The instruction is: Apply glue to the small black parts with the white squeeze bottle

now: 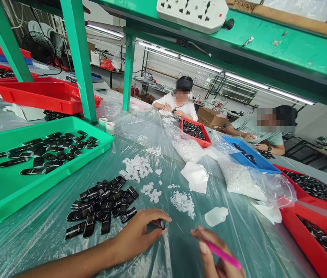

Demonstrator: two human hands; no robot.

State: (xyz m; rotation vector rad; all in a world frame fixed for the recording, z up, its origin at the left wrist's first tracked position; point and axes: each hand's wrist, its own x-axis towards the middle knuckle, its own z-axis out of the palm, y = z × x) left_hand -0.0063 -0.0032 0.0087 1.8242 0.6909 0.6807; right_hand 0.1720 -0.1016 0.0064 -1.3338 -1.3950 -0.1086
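Observation:
My left hand [136, 229] is closed, pinching a small black piece [162, 224] end-on between thumb and fingertips. In my right hand [220, 255] is a pink-handled tool [223, 254] with a thin metal tip that points toward the left hand; tip and piece are apart. Beside my left hand lies a heap of flat black casings [102, 204] with silvery stripes. Beyond my hands are a pile of white pieces [137, 168], a smaller group of white pieces [152, 192] and a pile of tiny white bits [183, 204]. A small white bottle [216, 216] lies near my right hand.
A green tray [50, 181] with black casings stands at left, by green posts [79, 58]. White paper [195, 177] and bags of white pieces [240, 179] lie ahead. Red bins [305, 231] line the right. Two people [177, 102] sit opposite. A green shelf [268, 46] hangs overhead.

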